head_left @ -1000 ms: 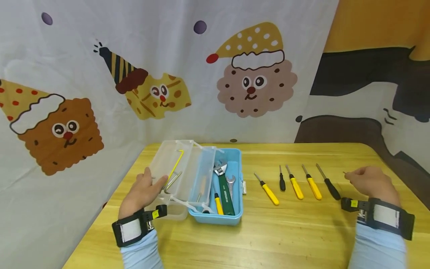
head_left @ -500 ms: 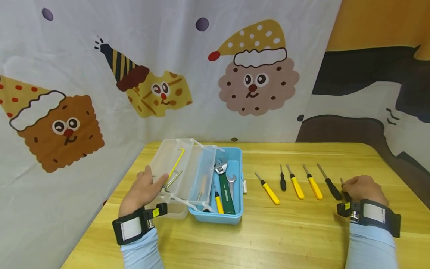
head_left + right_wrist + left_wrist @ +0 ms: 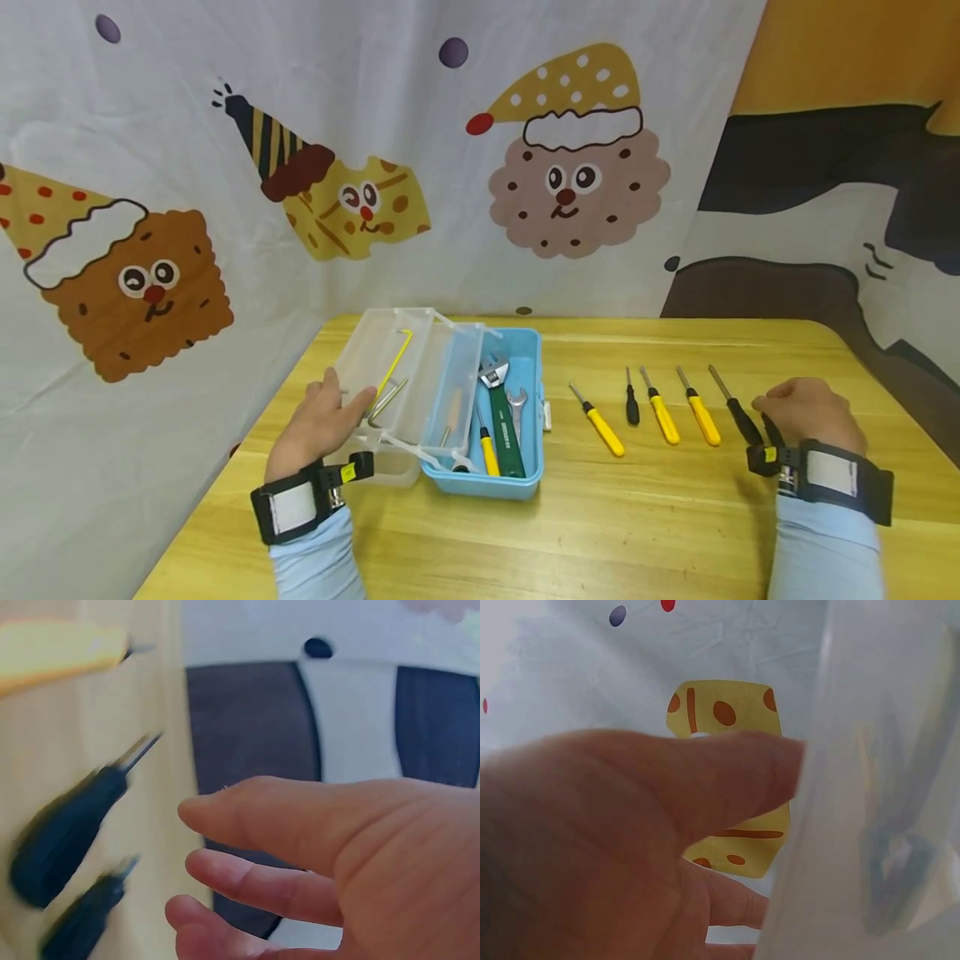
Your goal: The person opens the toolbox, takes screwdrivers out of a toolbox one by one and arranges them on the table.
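Well right of the blue toolbox [image 3: 483, 492], the right hand [image 3: 813, 417] is hovering, parted fingers holding nothing, near a small black screwdriver [image 3: 82, 919]; a nudge could be sending that rolling. Left of the toolbox, the left hand [image 3: 315, 429] is touching the clear tray [image 3: 367, 350], perhaps gripping; I cannot tell. A slip could be spilling its yellow hex key [image 3: 393, 367]. A wood-grain table [image 3: 637, 525] is supporting the toolbox; behind it, cartoon cloth [image 3: 465, 250] is hanging.
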Motion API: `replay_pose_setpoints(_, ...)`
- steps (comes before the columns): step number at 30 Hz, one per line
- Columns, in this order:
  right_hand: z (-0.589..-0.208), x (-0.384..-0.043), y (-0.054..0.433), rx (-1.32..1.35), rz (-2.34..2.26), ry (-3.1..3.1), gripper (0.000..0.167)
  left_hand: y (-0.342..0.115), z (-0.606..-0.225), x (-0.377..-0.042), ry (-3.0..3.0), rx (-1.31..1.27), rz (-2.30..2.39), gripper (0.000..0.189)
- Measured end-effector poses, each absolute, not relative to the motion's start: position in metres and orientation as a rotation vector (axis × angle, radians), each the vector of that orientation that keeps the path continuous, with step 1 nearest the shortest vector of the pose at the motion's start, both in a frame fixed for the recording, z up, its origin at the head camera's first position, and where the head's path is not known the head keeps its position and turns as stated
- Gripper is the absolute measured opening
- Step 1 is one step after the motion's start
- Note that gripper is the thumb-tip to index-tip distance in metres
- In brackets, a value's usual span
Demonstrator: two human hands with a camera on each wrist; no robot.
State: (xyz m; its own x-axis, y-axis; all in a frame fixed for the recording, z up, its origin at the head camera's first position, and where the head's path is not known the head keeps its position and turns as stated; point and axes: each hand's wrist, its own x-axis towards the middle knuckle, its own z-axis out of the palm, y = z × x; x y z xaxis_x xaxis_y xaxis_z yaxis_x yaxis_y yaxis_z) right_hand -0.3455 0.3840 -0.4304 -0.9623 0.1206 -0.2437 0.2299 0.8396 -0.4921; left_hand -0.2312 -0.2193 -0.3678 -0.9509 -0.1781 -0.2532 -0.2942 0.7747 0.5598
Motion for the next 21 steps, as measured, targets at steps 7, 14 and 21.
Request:
replay_pose_setpoints(7, -0.402, -0.342, 0.346, 0.161, -0.728, 2.926, 0.064, -0.22, -0.368, -0.231, 2.779, -0.381, 0.928, 0.101)
replay_pose_setpoints(14, -0.38, -0.334, 0.298, -0.096, -0.7, 2.988, 0.06, -0.224, -0.369, -0.229, 2.784, -0.364, 0.965, 0.101)
replay_pose_setpoints(21, -0.37, -0.318, 0.232, -0.48, -0.828, 2.894, 0.048, -0.223, -0.369, -0.23, 2.793, -0.341, 0.975, 0.1)
